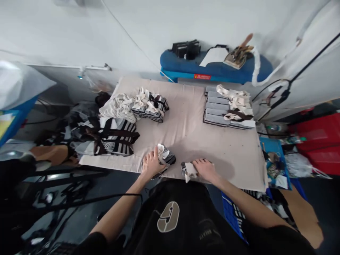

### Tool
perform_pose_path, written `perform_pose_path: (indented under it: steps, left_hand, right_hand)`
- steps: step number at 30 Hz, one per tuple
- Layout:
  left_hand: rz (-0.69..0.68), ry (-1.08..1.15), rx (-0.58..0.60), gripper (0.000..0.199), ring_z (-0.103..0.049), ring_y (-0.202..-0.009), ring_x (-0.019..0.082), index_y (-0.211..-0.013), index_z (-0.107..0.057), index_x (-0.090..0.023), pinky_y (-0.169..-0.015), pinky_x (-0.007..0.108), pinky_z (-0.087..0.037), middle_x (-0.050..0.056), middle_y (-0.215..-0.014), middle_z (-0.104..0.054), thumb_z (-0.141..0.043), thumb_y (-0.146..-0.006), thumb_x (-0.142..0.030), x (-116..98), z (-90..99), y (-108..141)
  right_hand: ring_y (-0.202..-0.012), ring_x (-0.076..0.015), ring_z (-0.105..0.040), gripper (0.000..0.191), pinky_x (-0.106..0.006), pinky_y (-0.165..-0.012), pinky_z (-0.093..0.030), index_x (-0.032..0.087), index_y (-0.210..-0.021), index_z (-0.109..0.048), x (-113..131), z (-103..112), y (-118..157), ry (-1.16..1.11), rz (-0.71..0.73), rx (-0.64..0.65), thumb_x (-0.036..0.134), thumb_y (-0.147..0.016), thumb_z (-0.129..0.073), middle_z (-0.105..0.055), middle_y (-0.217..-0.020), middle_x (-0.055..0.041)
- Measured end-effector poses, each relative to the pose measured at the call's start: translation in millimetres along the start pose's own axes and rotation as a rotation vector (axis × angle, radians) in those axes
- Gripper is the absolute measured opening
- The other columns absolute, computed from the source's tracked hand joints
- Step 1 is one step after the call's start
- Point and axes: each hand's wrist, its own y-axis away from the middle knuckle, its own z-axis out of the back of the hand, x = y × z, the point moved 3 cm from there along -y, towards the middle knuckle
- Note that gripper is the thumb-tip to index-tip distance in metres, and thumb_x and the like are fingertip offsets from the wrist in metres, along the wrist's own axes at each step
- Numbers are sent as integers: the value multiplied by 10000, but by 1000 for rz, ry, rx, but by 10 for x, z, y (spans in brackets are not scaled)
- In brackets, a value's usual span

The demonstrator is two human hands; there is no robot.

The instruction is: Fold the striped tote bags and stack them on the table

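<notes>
Our left grip (152, 163) is clenched, its fingers curled over a striped bundle (168, 156) at about 11 o'clock from our chest, with a cream strap tucked around it. Our right grip (205, 170) lies palm down at about 1 o'clock, its fingers resting flat and loose on a second bundle (186, 170), with a white cloth tab (191, 171) sticking out beside them. The two bundles sit near the front edge of a beige cloth-covered worktop (186, 124), a little apart from each other.

Further up at 11 o'clock, a pile of cream fabric (118, 109) touches a row of strapped striped bundles (150, 106). At about 10 o'clock, a larger striped pile with dark straps (106, 138) lies across the worktop's left edge. At 1 o'clock sits a neat grey stack (216, 108) topped with cream straps (235, 101).

Beyond the worktop at 12 o'clock is a blue padded board (212, 67) carrying an iron (239, 55). A red crate (316, 138) stands at 2 o'clock, and a blue crate (233, 216) sits low at 4 o'clock.
</notes>
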Motion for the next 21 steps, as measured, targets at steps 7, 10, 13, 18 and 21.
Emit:
perform_pose_path:
  steps: [7, 10, 13, 18, 21]
  left_hand:
    - [3, 2, 4, 1118, -515, -1279, 425, -1639, -233, -162, -1129, 557, -307, 231, -1412, -552, -796, -728, -483, -79, -7, 65]
    - [-18, -8, -8, 1151, -519, -1274, 414, -1648, -242, -178, -1145, 574, -306, 227, -1399, -562, -834, -704, -465, -87, 14, 109]
    - [-41, -32, -10, 1187, -521, -1272, 415, -1655, -242, -178, -1159, 601, -294, 236, -1436, -542, -858, -683, -471, -85, -11, 141]
    - [-85, -46, -29, 1238, -500, -1292, 430, -1656, -238, -177, -1170, 625, -260, 253, -1482, -508, -883, -643, -477, -72, -114, 148]
    - [-77, -9, -38, 1245, -501, -1287, 433, -1652, -249, -195, -1159, 621, -269, 240, -1467, -524, -882, -619, -482, -36, -141, 133]
  right_hand:
    - [-961, -275, -732, 345, -292, -687, -457, 231, -1161, -667, -747, 459, -174, -167, -224, -27, 385, -853, -695, -773, -1095, -87]
    - [-947, -273, -729, 330, -291, -707, -459, 225, -1113, -692, -745, 1018, -541, -116, -160, -124, 414, -843, -710, -779, -1062, -93]
    - [-1042, -288, -712, 327, -312, -796, -478, 226, -1147, -702, -324, 1561, -1124, 14, 48, -147, 356, -846, -702, -766, -1147, -102]
    - [-1142, -296, -680, 371, -351, -903, -475, 244, -1205, -686, 922, 1902, -2204, 217, 421, -80, 262, -835, -698, -749, -1212, -88]
    - [-1173, -297, -656, 391, -384, -976, -456, 199, -1227, -666, 1648, 1743, -2617, 292, 562, -50, 228, -840, -708, -731, -1243, -106]
